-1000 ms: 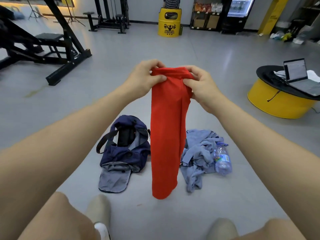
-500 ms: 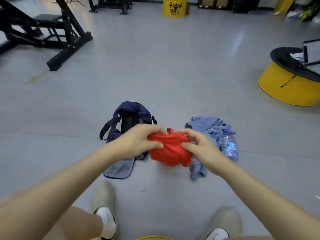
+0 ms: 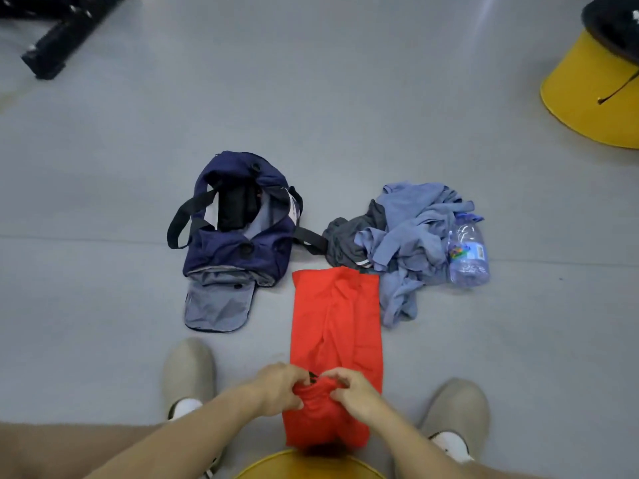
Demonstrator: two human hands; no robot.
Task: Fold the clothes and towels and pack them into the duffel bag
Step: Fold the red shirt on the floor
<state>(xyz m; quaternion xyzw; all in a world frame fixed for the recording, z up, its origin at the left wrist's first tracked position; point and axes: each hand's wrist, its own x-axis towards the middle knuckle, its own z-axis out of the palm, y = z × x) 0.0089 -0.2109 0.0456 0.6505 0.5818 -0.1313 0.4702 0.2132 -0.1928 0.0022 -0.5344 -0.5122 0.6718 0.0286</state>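
Note:
A red garment [image 3: 337, 326] lies in a long narrow strip on the grey floor, running from between my feet out toward the pile. My left hand [image 3: 278, 387] and my right hand [image 3: 352, 392] both pinch its near end, fingers closed on the cloth. The navy duffel bag [image 3: 238, 236] sits open to the left of the strip, its flap folded out toward me and a dark item inside. A heap of light blue clothes [image 3: 411, 236] with a dark grey piece [image 3: 345, 240] lies to the right.
A clear water bottle [image 3: 466, 254] rests against the right side of the blue heap. A yellow drum table [image 3: 594, 95] stands far right, black gym equipment [image 3: 58, 39] far left. My two beige shoes [image 3: 188, 371] flank the red strip; a yellow rim [image 3: 307, 464] shows at the bottom edge.
The red garment hung from my raised hands, was bunched in front of me, and now lies stretched flat on the floor. My hands moved down and back to its near end.

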